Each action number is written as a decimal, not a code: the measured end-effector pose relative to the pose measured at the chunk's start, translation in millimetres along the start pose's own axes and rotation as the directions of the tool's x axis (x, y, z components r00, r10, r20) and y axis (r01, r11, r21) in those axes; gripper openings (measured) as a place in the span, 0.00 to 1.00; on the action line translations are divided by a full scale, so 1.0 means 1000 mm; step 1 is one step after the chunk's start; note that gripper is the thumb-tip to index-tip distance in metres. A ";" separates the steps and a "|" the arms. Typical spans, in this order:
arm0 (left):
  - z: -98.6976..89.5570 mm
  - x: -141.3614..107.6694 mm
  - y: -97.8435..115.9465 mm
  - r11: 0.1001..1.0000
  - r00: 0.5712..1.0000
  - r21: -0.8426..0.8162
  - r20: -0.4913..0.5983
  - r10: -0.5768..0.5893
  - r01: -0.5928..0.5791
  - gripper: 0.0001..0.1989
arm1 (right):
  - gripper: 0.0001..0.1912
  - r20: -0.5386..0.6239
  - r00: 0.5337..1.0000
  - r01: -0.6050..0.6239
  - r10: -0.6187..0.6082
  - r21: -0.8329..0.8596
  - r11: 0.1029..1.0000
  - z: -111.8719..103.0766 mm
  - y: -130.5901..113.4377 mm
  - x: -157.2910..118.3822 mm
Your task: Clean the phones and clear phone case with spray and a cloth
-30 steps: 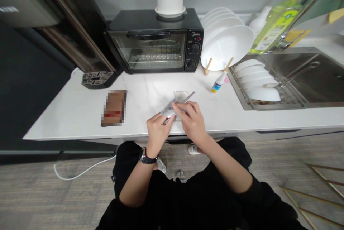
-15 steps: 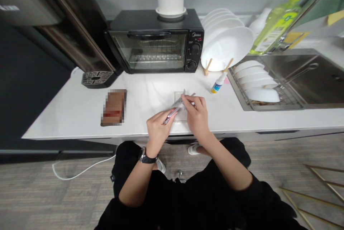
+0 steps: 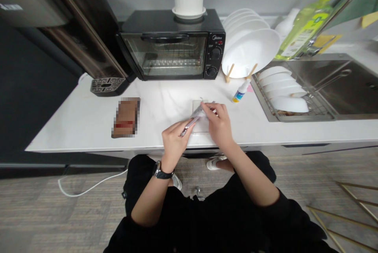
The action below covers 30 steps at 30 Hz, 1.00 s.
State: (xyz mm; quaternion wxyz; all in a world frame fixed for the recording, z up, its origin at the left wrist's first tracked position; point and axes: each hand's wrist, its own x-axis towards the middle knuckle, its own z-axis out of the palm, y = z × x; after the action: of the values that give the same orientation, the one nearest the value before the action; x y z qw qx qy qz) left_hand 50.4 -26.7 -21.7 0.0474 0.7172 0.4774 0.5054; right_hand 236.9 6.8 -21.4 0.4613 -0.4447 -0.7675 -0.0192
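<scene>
Left hand (image 3: 174,139) and right hand (image 3: 217,123) pinch a shiny plastic packet (image 3: 193,119) from either end, fingers closed on it, over a pale square pad (image 3: 198,107) on a white counter (image 3: 159,105); it looks light and limp, best gripped by its edges.

Under your hands, mid-frame, the packet (image 3: 197,116) looks like thin, shiny, silvery plastic. Across the middle of the frame, your counter (image 3: 88,127) is smooth, glossy white stone. At upper center, the toaster oven (image 3: 168,54) pairs matt black metal with a glass door. At right, the sink (image 3: 333,83) is brushed steel, and the rack pegs (image 3: 229,72) are pale wood.
</scene>
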 end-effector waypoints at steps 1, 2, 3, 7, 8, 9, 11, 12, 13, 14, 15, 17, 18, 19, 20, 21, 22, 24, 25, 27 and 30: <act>0.000 0.000 0.001 1.000 1.000 -0.018 0.002 -0.003 0.003 0.09 | 0.36 -0.005 0.999 -0.032 0.032 -0.016 0.999 -0.001 0.010 0.004; -0.001 0.000 0.002 1.000 1.000 -0.025 -0.002 -0.006 0.006 0.09 | 0.36 -0.004 0.998 -0.057 0.056 -0.027 0.998 -0.002 0.019 0.007; -0.001 0.000 0.002 1.000 1.000 -0.023 -0.005 -0.013 0.013 0.09 | 0.35 -0.001 0.997 -0.081 0.081 -0.035 0.996 -0.003 0.026 0.009; 0.000 0.000 0.001 0.999 0.999 -0.019 -0.014 -0.038 0.037 0.09 | 0.33 -0.008 0.991 -0.134 0.134 -0.053 0.990 -0.003 0.034 0.010; 0.000 0.000 0.001 0.999 0.999 -0.022 -0.015 -0.040 0.040 0.09 | 0.34 -0.016 0.991 -0.136 0.135 -0.059 0.989 -0.003 0.032 0.009; 0.000 0.000 0.001 0.999 0.999 -0.027 -0.015 -0.041 0.041 0.09 | 0.34 -0.024 0.991 -0.134 0.133 -0.065 0.989 -0.003 0.031 0.008; 0.000 0.000 0.001 0.999 0.999 -0.032 -0.014 -0.038 0.038 0.09 | 0.33 -0.042 0.992 -0.126 0.123 -0.076 0.989 -0.003 0.025 0.007; 0.000 0.000 0.002 0.999 0.999 -0.032 -0.011 -0.034 0.034 0.09 | 0.33 -0.048 0.992 -0.121 0.117 -0.078 0.990 -0.003 0.022 0.006; 0.000 0.001 0.002 0.999 1.000 -0.029 -0.005 -0.029 0.029 0.09 | 0.33 -0.051 0.993 -0.112 0.109 -0.076 0.991 -0.002 0.017 0.005; 0.000 0.001 0.002 0.999 1.000 -0.025 0.002 -0.025 0.025 0.09 | 0.34 -0.048 0.994 -0.099 0.096 -0.068 0.993 -0.002 0.011 0.004; 0.000 0.001 0.002 1.000 1.000 -0.018 0.006 -0.021 0.021 0.09 | 0.34 -0.040 0.996 -0.081 0.079 -0.053 0.995 -0.001 0.003 0.001; 0.000 0.001 0.001 1.000 1.000 0.005 -0.002 -0.007 0.007 0.08 | 0.36 -0.005 1.000 -0.027 0.027 0.000 1.000 0.003 -0.017 -0.005; 0.001 0.001 0.000 1.000 1.000 0.015 -0.017 0.008 -0.007 0.09 | 0.37 0.019 1.000 0.002 -0.003 0.034 0.999 0.005 -0.028 -0.009; 0.001 0.001 -0.002 0.999 0.999 0.022 -0.040 0.027 -0.026 0.12 | 0.38 0.039 0.999 0.033 -0.035 0.067 0.997 0.007 -0.038 -0.013; 0.002 0.001 -0.003 0.999 0.997 0.025 -0.062 0.047 -0.046 0.15 | 0.39 0.057 0.997 0.054 -0.059 0.093 0.994 0.009 -0.048 -0.016; 0.002 0.001 -0.005 0.998 0.995 0.026 -0.080 0.065 -0.063 0.16 | 0.40 0.069 0.995 0.071 -0.079 0.112 0.991 0.010 -0.055 -0.019; 0.003 0.001 -0.006 0.997 0.993 0.027 -0.091 0.078 -0.076 0.16 | 0.40 0.076 0.993 0.081 -0.091 0.125 0.989 0.011 -0.060 -0.021; 0.003 0.000 -0.007 0.996 0.993 0.038 -0.089 0.079 -0.076 0.16 | 0.40 0.084 0.991 0.090 -0.102 0.135 0.987 0.012 -0.061 -0.022; 0.002 0.000 -0.007 0.997 0.995 0.048 -0.075 0.068 -0.065 0.17 | 0.40 0.083 0.991 0.091 -0.103 0.135 0.987 0.012 -0.057 -0.021; 0.001 0.000 -0.005 0.998 0.998 0.051 -0.043 0.040 -0.038 0.16 | 0.39 0.065 0.994 0.084 -0.093 0.129 0.988 0.009 -0.042 -0.016; 0.000 0.001 -0.001 1.000 1.000 0.005 -0.010 0.008 -0.008 0.08 | 0.36 0.007 1.000 0.023 -0.024 0.087 0.996 0.003 -0.012 -0.004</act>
State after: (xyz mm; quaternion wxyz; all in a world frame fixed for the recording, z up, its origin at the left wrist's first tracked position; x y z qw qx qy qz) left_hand 50.0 -25.7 -21.7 0.0412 0.7168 0.4761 0.5077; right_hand 226.9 -1.8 -21.7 0.4768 -0.4154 -0.7746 0.0105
